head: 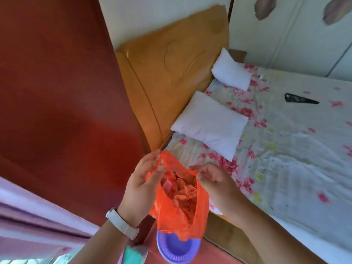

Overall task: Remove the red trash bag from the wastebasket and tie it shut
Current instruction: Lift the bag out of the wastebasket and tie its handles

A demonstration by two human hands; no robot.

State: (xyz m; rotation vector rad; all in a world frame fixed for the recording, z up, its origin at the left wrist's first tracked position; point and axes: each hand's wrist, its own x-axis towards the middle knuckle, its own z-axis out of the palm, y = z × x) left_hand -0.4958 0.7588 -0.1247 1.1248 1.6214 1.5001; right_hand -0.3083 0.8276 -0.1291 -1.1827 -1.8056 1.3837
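A red-orange plastic trash bag (181, 212) hangs in the air, held up at chest height, its mouth open and crumpled paper showing inside. My left hand (142, 185), with a white watch on the wrist, pinches one handle loop of the bag at the upper left. My right hand (213, 178) pinches the opposite rim of the bag. Below the bag stands a purple wastebasket (177, 251) on the floor, its inside bare; the bag's bottom hangs just over its rim.
A bed (285, 149) with a floral sheet and two white pillows (209, 124) lies to the right, with a tan headboard (171, 73) behind. A dark red wooden panel (57, 92) fills the left. Purple curtains (28, 216) hang at the lower left.
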